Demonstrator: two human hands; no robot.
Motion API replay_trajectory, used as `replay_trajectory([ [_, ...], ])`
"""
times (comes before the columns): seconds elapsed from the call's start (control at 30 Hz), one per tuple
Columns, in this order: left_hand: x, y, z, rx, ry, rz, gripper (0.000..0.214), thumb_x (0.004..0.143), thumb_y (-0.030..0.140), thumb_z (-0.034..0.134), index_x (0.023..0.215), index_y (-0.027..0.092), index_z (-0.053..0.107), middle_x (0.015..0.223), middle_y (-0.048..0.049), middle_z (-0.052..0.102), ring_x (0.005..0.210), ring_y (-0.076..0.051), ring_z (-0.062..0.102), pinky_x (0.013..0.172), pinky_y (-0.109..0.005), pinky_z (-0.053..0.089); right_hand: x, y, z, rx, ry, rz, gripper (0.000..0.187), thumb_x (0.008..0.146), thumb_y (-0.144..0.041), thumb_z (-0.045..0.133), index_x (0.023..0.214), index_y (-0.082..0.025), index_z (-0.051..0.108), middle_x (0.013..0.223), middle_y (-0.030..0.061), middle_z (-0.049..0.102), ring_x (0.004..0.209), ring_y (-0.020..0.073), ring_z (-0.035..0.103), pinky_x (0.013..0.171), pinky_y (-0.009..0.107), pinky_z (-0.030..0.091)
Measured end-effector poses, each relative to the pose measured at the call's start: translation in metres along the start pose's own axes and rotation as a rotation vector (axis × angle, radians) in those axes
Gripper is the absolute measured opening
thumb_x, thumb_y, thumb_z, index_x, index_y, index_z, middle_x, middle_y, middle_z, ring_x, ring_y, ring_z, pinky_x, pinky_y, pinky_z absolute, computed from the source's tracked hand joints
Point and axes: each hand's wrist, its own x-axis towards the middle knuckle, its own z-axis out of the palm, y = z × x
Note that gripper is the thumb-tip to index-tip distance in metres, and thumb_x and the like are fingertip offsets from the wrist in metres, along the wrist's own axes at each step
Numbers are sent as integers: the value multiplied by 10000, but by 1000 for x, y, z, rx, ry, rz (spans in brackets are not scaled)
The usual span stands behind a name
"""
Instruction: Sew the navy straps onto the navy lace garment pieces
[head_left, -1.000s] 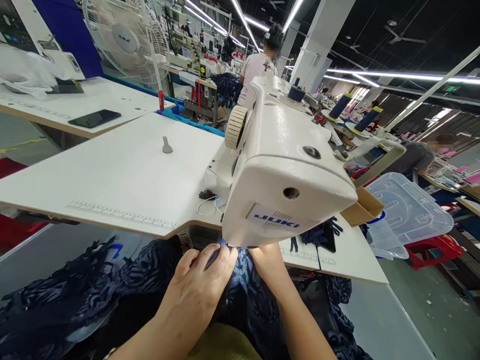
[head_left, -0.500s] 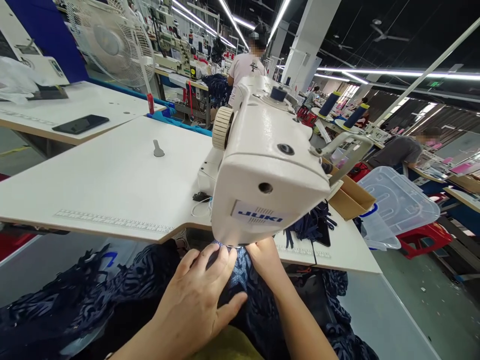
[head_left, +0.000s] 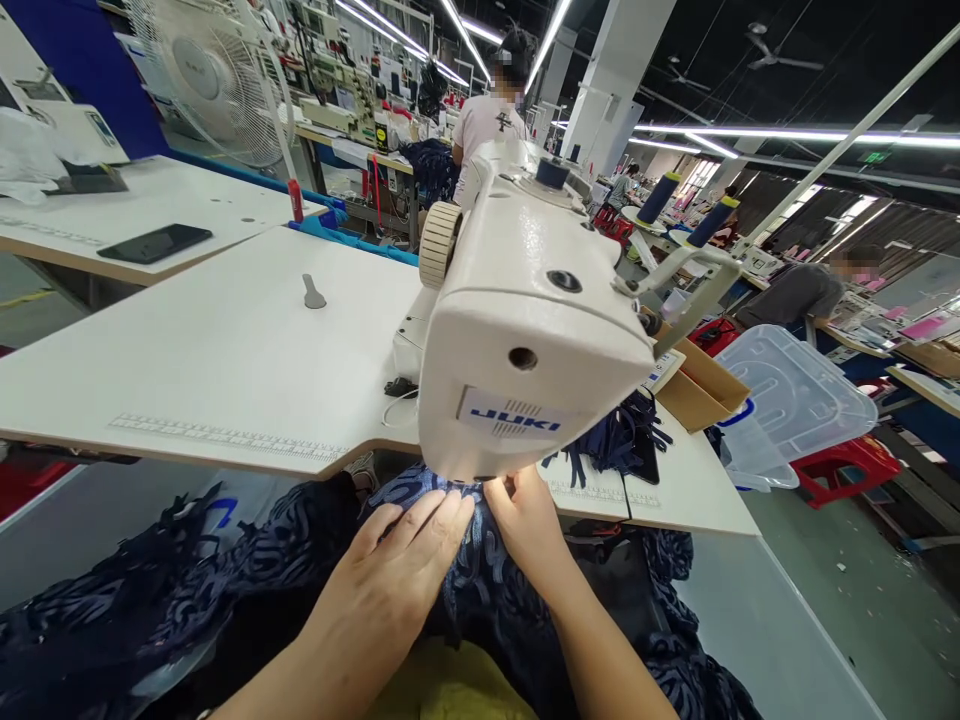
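Observation:
A white JUKI sewing machine stands before me, its head hiding the needle area. Dark blue patterned fabric runs from under the head down towards my lap. My left hand lies flat on this fabric with its fingers stretched towards the machine. On the other side, my right hand has its fingers bent and closed on the fabric close below the head; the fingertips are partly hidden by the machine.
A ruler strip marks the table. Navy fabric strips lie right of the machine, near a cardboard box and a clear plastic lid. A phone rests on the left table. More patterned fabric hangs at lower left. A person stands beyond.
More patterned fabric now shows beside my left fingers, under the machine head. My left thumb, spread out before, is now out of sight. My right hand remains close to the machine.

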Motion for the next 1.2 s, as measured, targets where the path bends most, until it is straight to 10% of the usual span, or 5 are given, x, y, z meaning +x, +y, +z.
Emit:
replay_trajectory([
  [1.2, -6, -1, -2, 5, -2, -111, 426, 913, 112, 320, 1243, 222, 567, 1267, 4, 631, 1128, -185, 572, 936, -378, 307, 9, 8, 8, 66, 53, 7, 83, 838, -227, 477, 781, -216, 536, 618, -28, 519, 709, 176, 569, 770, 292, 442],
])
